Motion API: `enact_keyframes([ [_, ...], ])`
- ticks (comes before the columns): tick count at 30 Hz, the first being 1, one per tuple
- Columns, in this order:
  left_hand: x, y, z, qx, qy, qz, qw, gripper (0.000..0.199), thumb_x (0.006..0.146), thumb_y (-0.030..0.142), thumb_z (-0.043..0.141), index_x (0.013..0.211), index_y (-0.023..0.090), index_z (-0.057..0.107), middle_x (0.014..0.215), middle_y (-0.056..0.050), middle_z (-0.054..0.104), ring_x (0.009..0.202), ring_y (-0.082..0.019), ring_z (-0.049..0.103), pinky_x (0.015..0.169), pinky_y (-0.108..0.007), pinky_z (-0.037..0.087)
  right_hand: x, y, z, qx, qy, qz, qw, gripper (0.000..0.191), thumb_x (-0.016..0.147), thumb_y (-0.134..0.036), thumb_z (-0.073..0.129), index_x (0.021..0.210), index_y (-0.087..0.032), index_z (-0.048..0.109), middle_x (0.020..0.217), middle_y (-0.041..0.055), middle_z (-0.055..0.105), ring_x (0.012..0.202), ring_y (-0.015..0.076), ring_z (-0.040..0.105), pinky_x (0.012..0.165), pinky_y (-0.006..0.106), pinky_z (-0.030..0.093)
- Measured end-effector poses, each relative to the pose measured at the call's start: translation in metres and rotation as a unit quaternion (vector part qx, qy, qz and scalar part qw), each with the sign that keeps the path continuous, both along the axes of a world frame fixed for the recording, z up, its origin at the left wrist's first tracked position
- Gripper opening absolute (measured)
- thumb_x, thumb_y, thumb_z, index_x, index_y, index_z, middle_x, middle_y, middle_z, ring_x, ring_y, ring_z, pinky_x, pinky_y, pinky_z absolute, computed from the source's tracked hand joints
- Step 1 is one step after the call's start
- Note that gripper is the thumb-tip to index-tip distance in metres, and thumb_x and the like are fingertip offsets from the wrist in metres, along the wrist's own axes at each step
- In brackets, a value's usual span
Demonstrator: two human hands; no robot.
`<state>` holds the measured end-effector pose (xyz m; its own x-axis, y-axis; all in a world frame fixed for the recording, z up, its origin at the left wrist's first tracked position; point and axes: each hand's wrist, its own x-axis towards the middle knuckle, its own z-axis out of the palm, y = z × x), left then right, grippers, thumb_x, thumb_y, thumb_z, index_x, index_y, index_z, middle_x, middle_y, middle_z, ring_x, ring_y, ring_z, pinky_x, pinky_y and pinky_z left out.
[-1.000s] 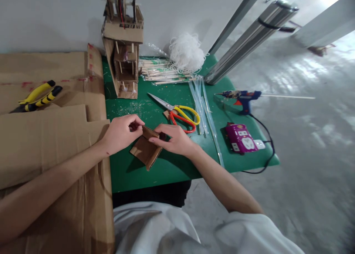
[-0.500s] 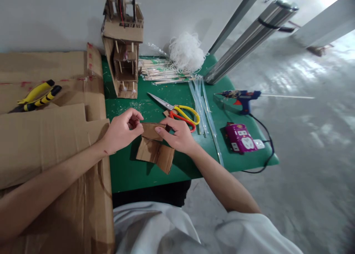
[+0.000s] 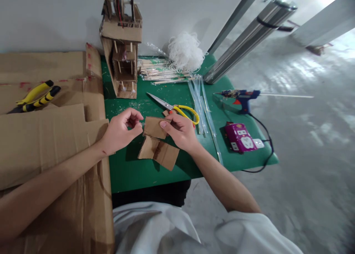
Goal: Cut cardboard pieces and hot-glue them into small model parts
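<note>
Grip: right hand [image 3: 182,132] clamped on creased cardboard piece [image 3: 154,127].
We hold it over the green table [image 3: 131,179], near the scissors [image 3: 168,106]; our left hand [image 3: 122,130] is just beside its edge, whether pinching anything we cannot tell. We should keep pressure light to avoid crushing it.

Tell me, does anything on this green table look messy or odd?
Yes, slightly: pale, wispy bits are scattered on the green tabletop in front of the cardboard model, like litter. The white stringy heap is a loose tangle, unlike the sticks lying roughly side by side next to it.
</note>
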<state>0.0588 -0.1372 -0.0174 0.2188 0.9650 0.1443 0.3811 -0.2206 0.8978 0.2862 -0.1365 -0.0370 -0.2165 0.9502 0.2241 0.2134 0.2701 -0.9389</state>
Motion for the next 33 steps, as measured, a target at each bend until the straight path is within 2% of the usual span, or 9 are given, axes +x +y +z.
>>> enact_keyframes([
  [5, 0.001, -0.002, 0.004, -0.005, 0.014, 0.003, 1.000, 0.012, 0.084, 0.024, 0.061, 0.093, 0.021, 0.068, 0.082, 0.001, 0.066, 0.072, -0.012, 0.059, 0.069, -0.025, 0.050, 0.000, 0.001, 0.004, 0.005, 0.012, -0.020, 1.000, 0.037, 0.089, -0.055, 0.066, 0.075, -0.022, 0.059, 0.063, -0.0022, 0.048, 0.055, 0.0113, 0.042, 0.049, 0.028, 0.034],
  [10, 0.000, -0.002, 0.006, -0.013, 0.028, 0.000, 1.000, 0.012, 0.085, 0.024, 0.060, 0.091, 0.021, 0.070, 0.079, 0.001, 0.066, 0.068, -0.011, 0.058, 0.065, -0.025, 0.048, 0.001, 0.003, 0.002, -0.020, 0.043, -0.043, 0.998, 0.038, 0.086, -0.059, 0.067, 0.077, -0.023, 0.059, 0.066, -0.0008, 0.052, 0.054, 0.0123, 0.048, 0.048, 0.029, 0.039],
  [17, -0.001, -0.002, 0.005, -0.020, 0.016, -0.007, 1.000, 0.013, 0.085, 0.024, 0.059, 0.093, 0.021, 0.070, 0.076, 0.001, 0.063, 0.065, -0.011, 0.055, 0.062, -0.025, 0.046, 0.004, 0.005, 0.004, -0.010, 0.062, -0.083, 0.995, 0.038, 0.086, -0.059, 0.068, 0.075, -0.024, 0.057, 0.064, -0.0018, 0.050, 0.054, 0.0119, 0.046, 0.046, 0.027, 0.040],
  [22, -0.002, -0.003, 0.005, -0.018, 0.005, -0.022, 1.000, 0.012, 0.085, 0.023, 0.059, 0.091, 0.022, 0.070, 0.073, 0.001, 0.061, 0.066, -0.012, 0.055, 0.062, -0.025, 0.046, 0.015, 0.010, 0.000, -0.012, 0.117, -0.143, 0.983, 0.035, 0.087, -0.055, 0.068, 0.075, -0.024, 0.055, 0.063, -0.0031, 0.044, 0.052, 0.0107, 0.042, 0.044, 0.026, 0.038],
  [28, -0.002, -0.002, 0.003, -0.016, -0.007, -0.016, 1.000, 0.014, 0.083, 0.023, 0.060, 0.094, 0.022, 0.068, 0.078, 0.000, 0.061, 0.069, -0.013, 0.055, 0.065, -0.026, 0.048, 0.022, 0.016, -0.004, -0.017, 0.133, -0.165, 0.977, 0.035, 0.088, -0.056, 0.067, 0.078, -0.025, 0.054, 0.065, -0.0020, 0.047, 0.051, 0.0116, 0.046, 0.043, 0.027, 0.041],
  [33, -0.003, -0.002, 0.005, -0.013, -0.001, -0.031, 0.999, 0.014, 0.083, 0.020, 0.058, 0.093, 0.024, 0.068, 0.078, 0.000, 0.061, 0.070, -0.013, 0.056, 0.065, -0.027, 0.048, 0.028, 0.023, 0.000, -0.019, 0.199, -0.218, 0.955, 0.031, 0.087, -0.053, 0.067, 0.083, -0.026, 0.052, 0.071, -0.0017, 0.050, 0.052, 0.0117, 0.049, 0.044, 0.027, 0.045],
])
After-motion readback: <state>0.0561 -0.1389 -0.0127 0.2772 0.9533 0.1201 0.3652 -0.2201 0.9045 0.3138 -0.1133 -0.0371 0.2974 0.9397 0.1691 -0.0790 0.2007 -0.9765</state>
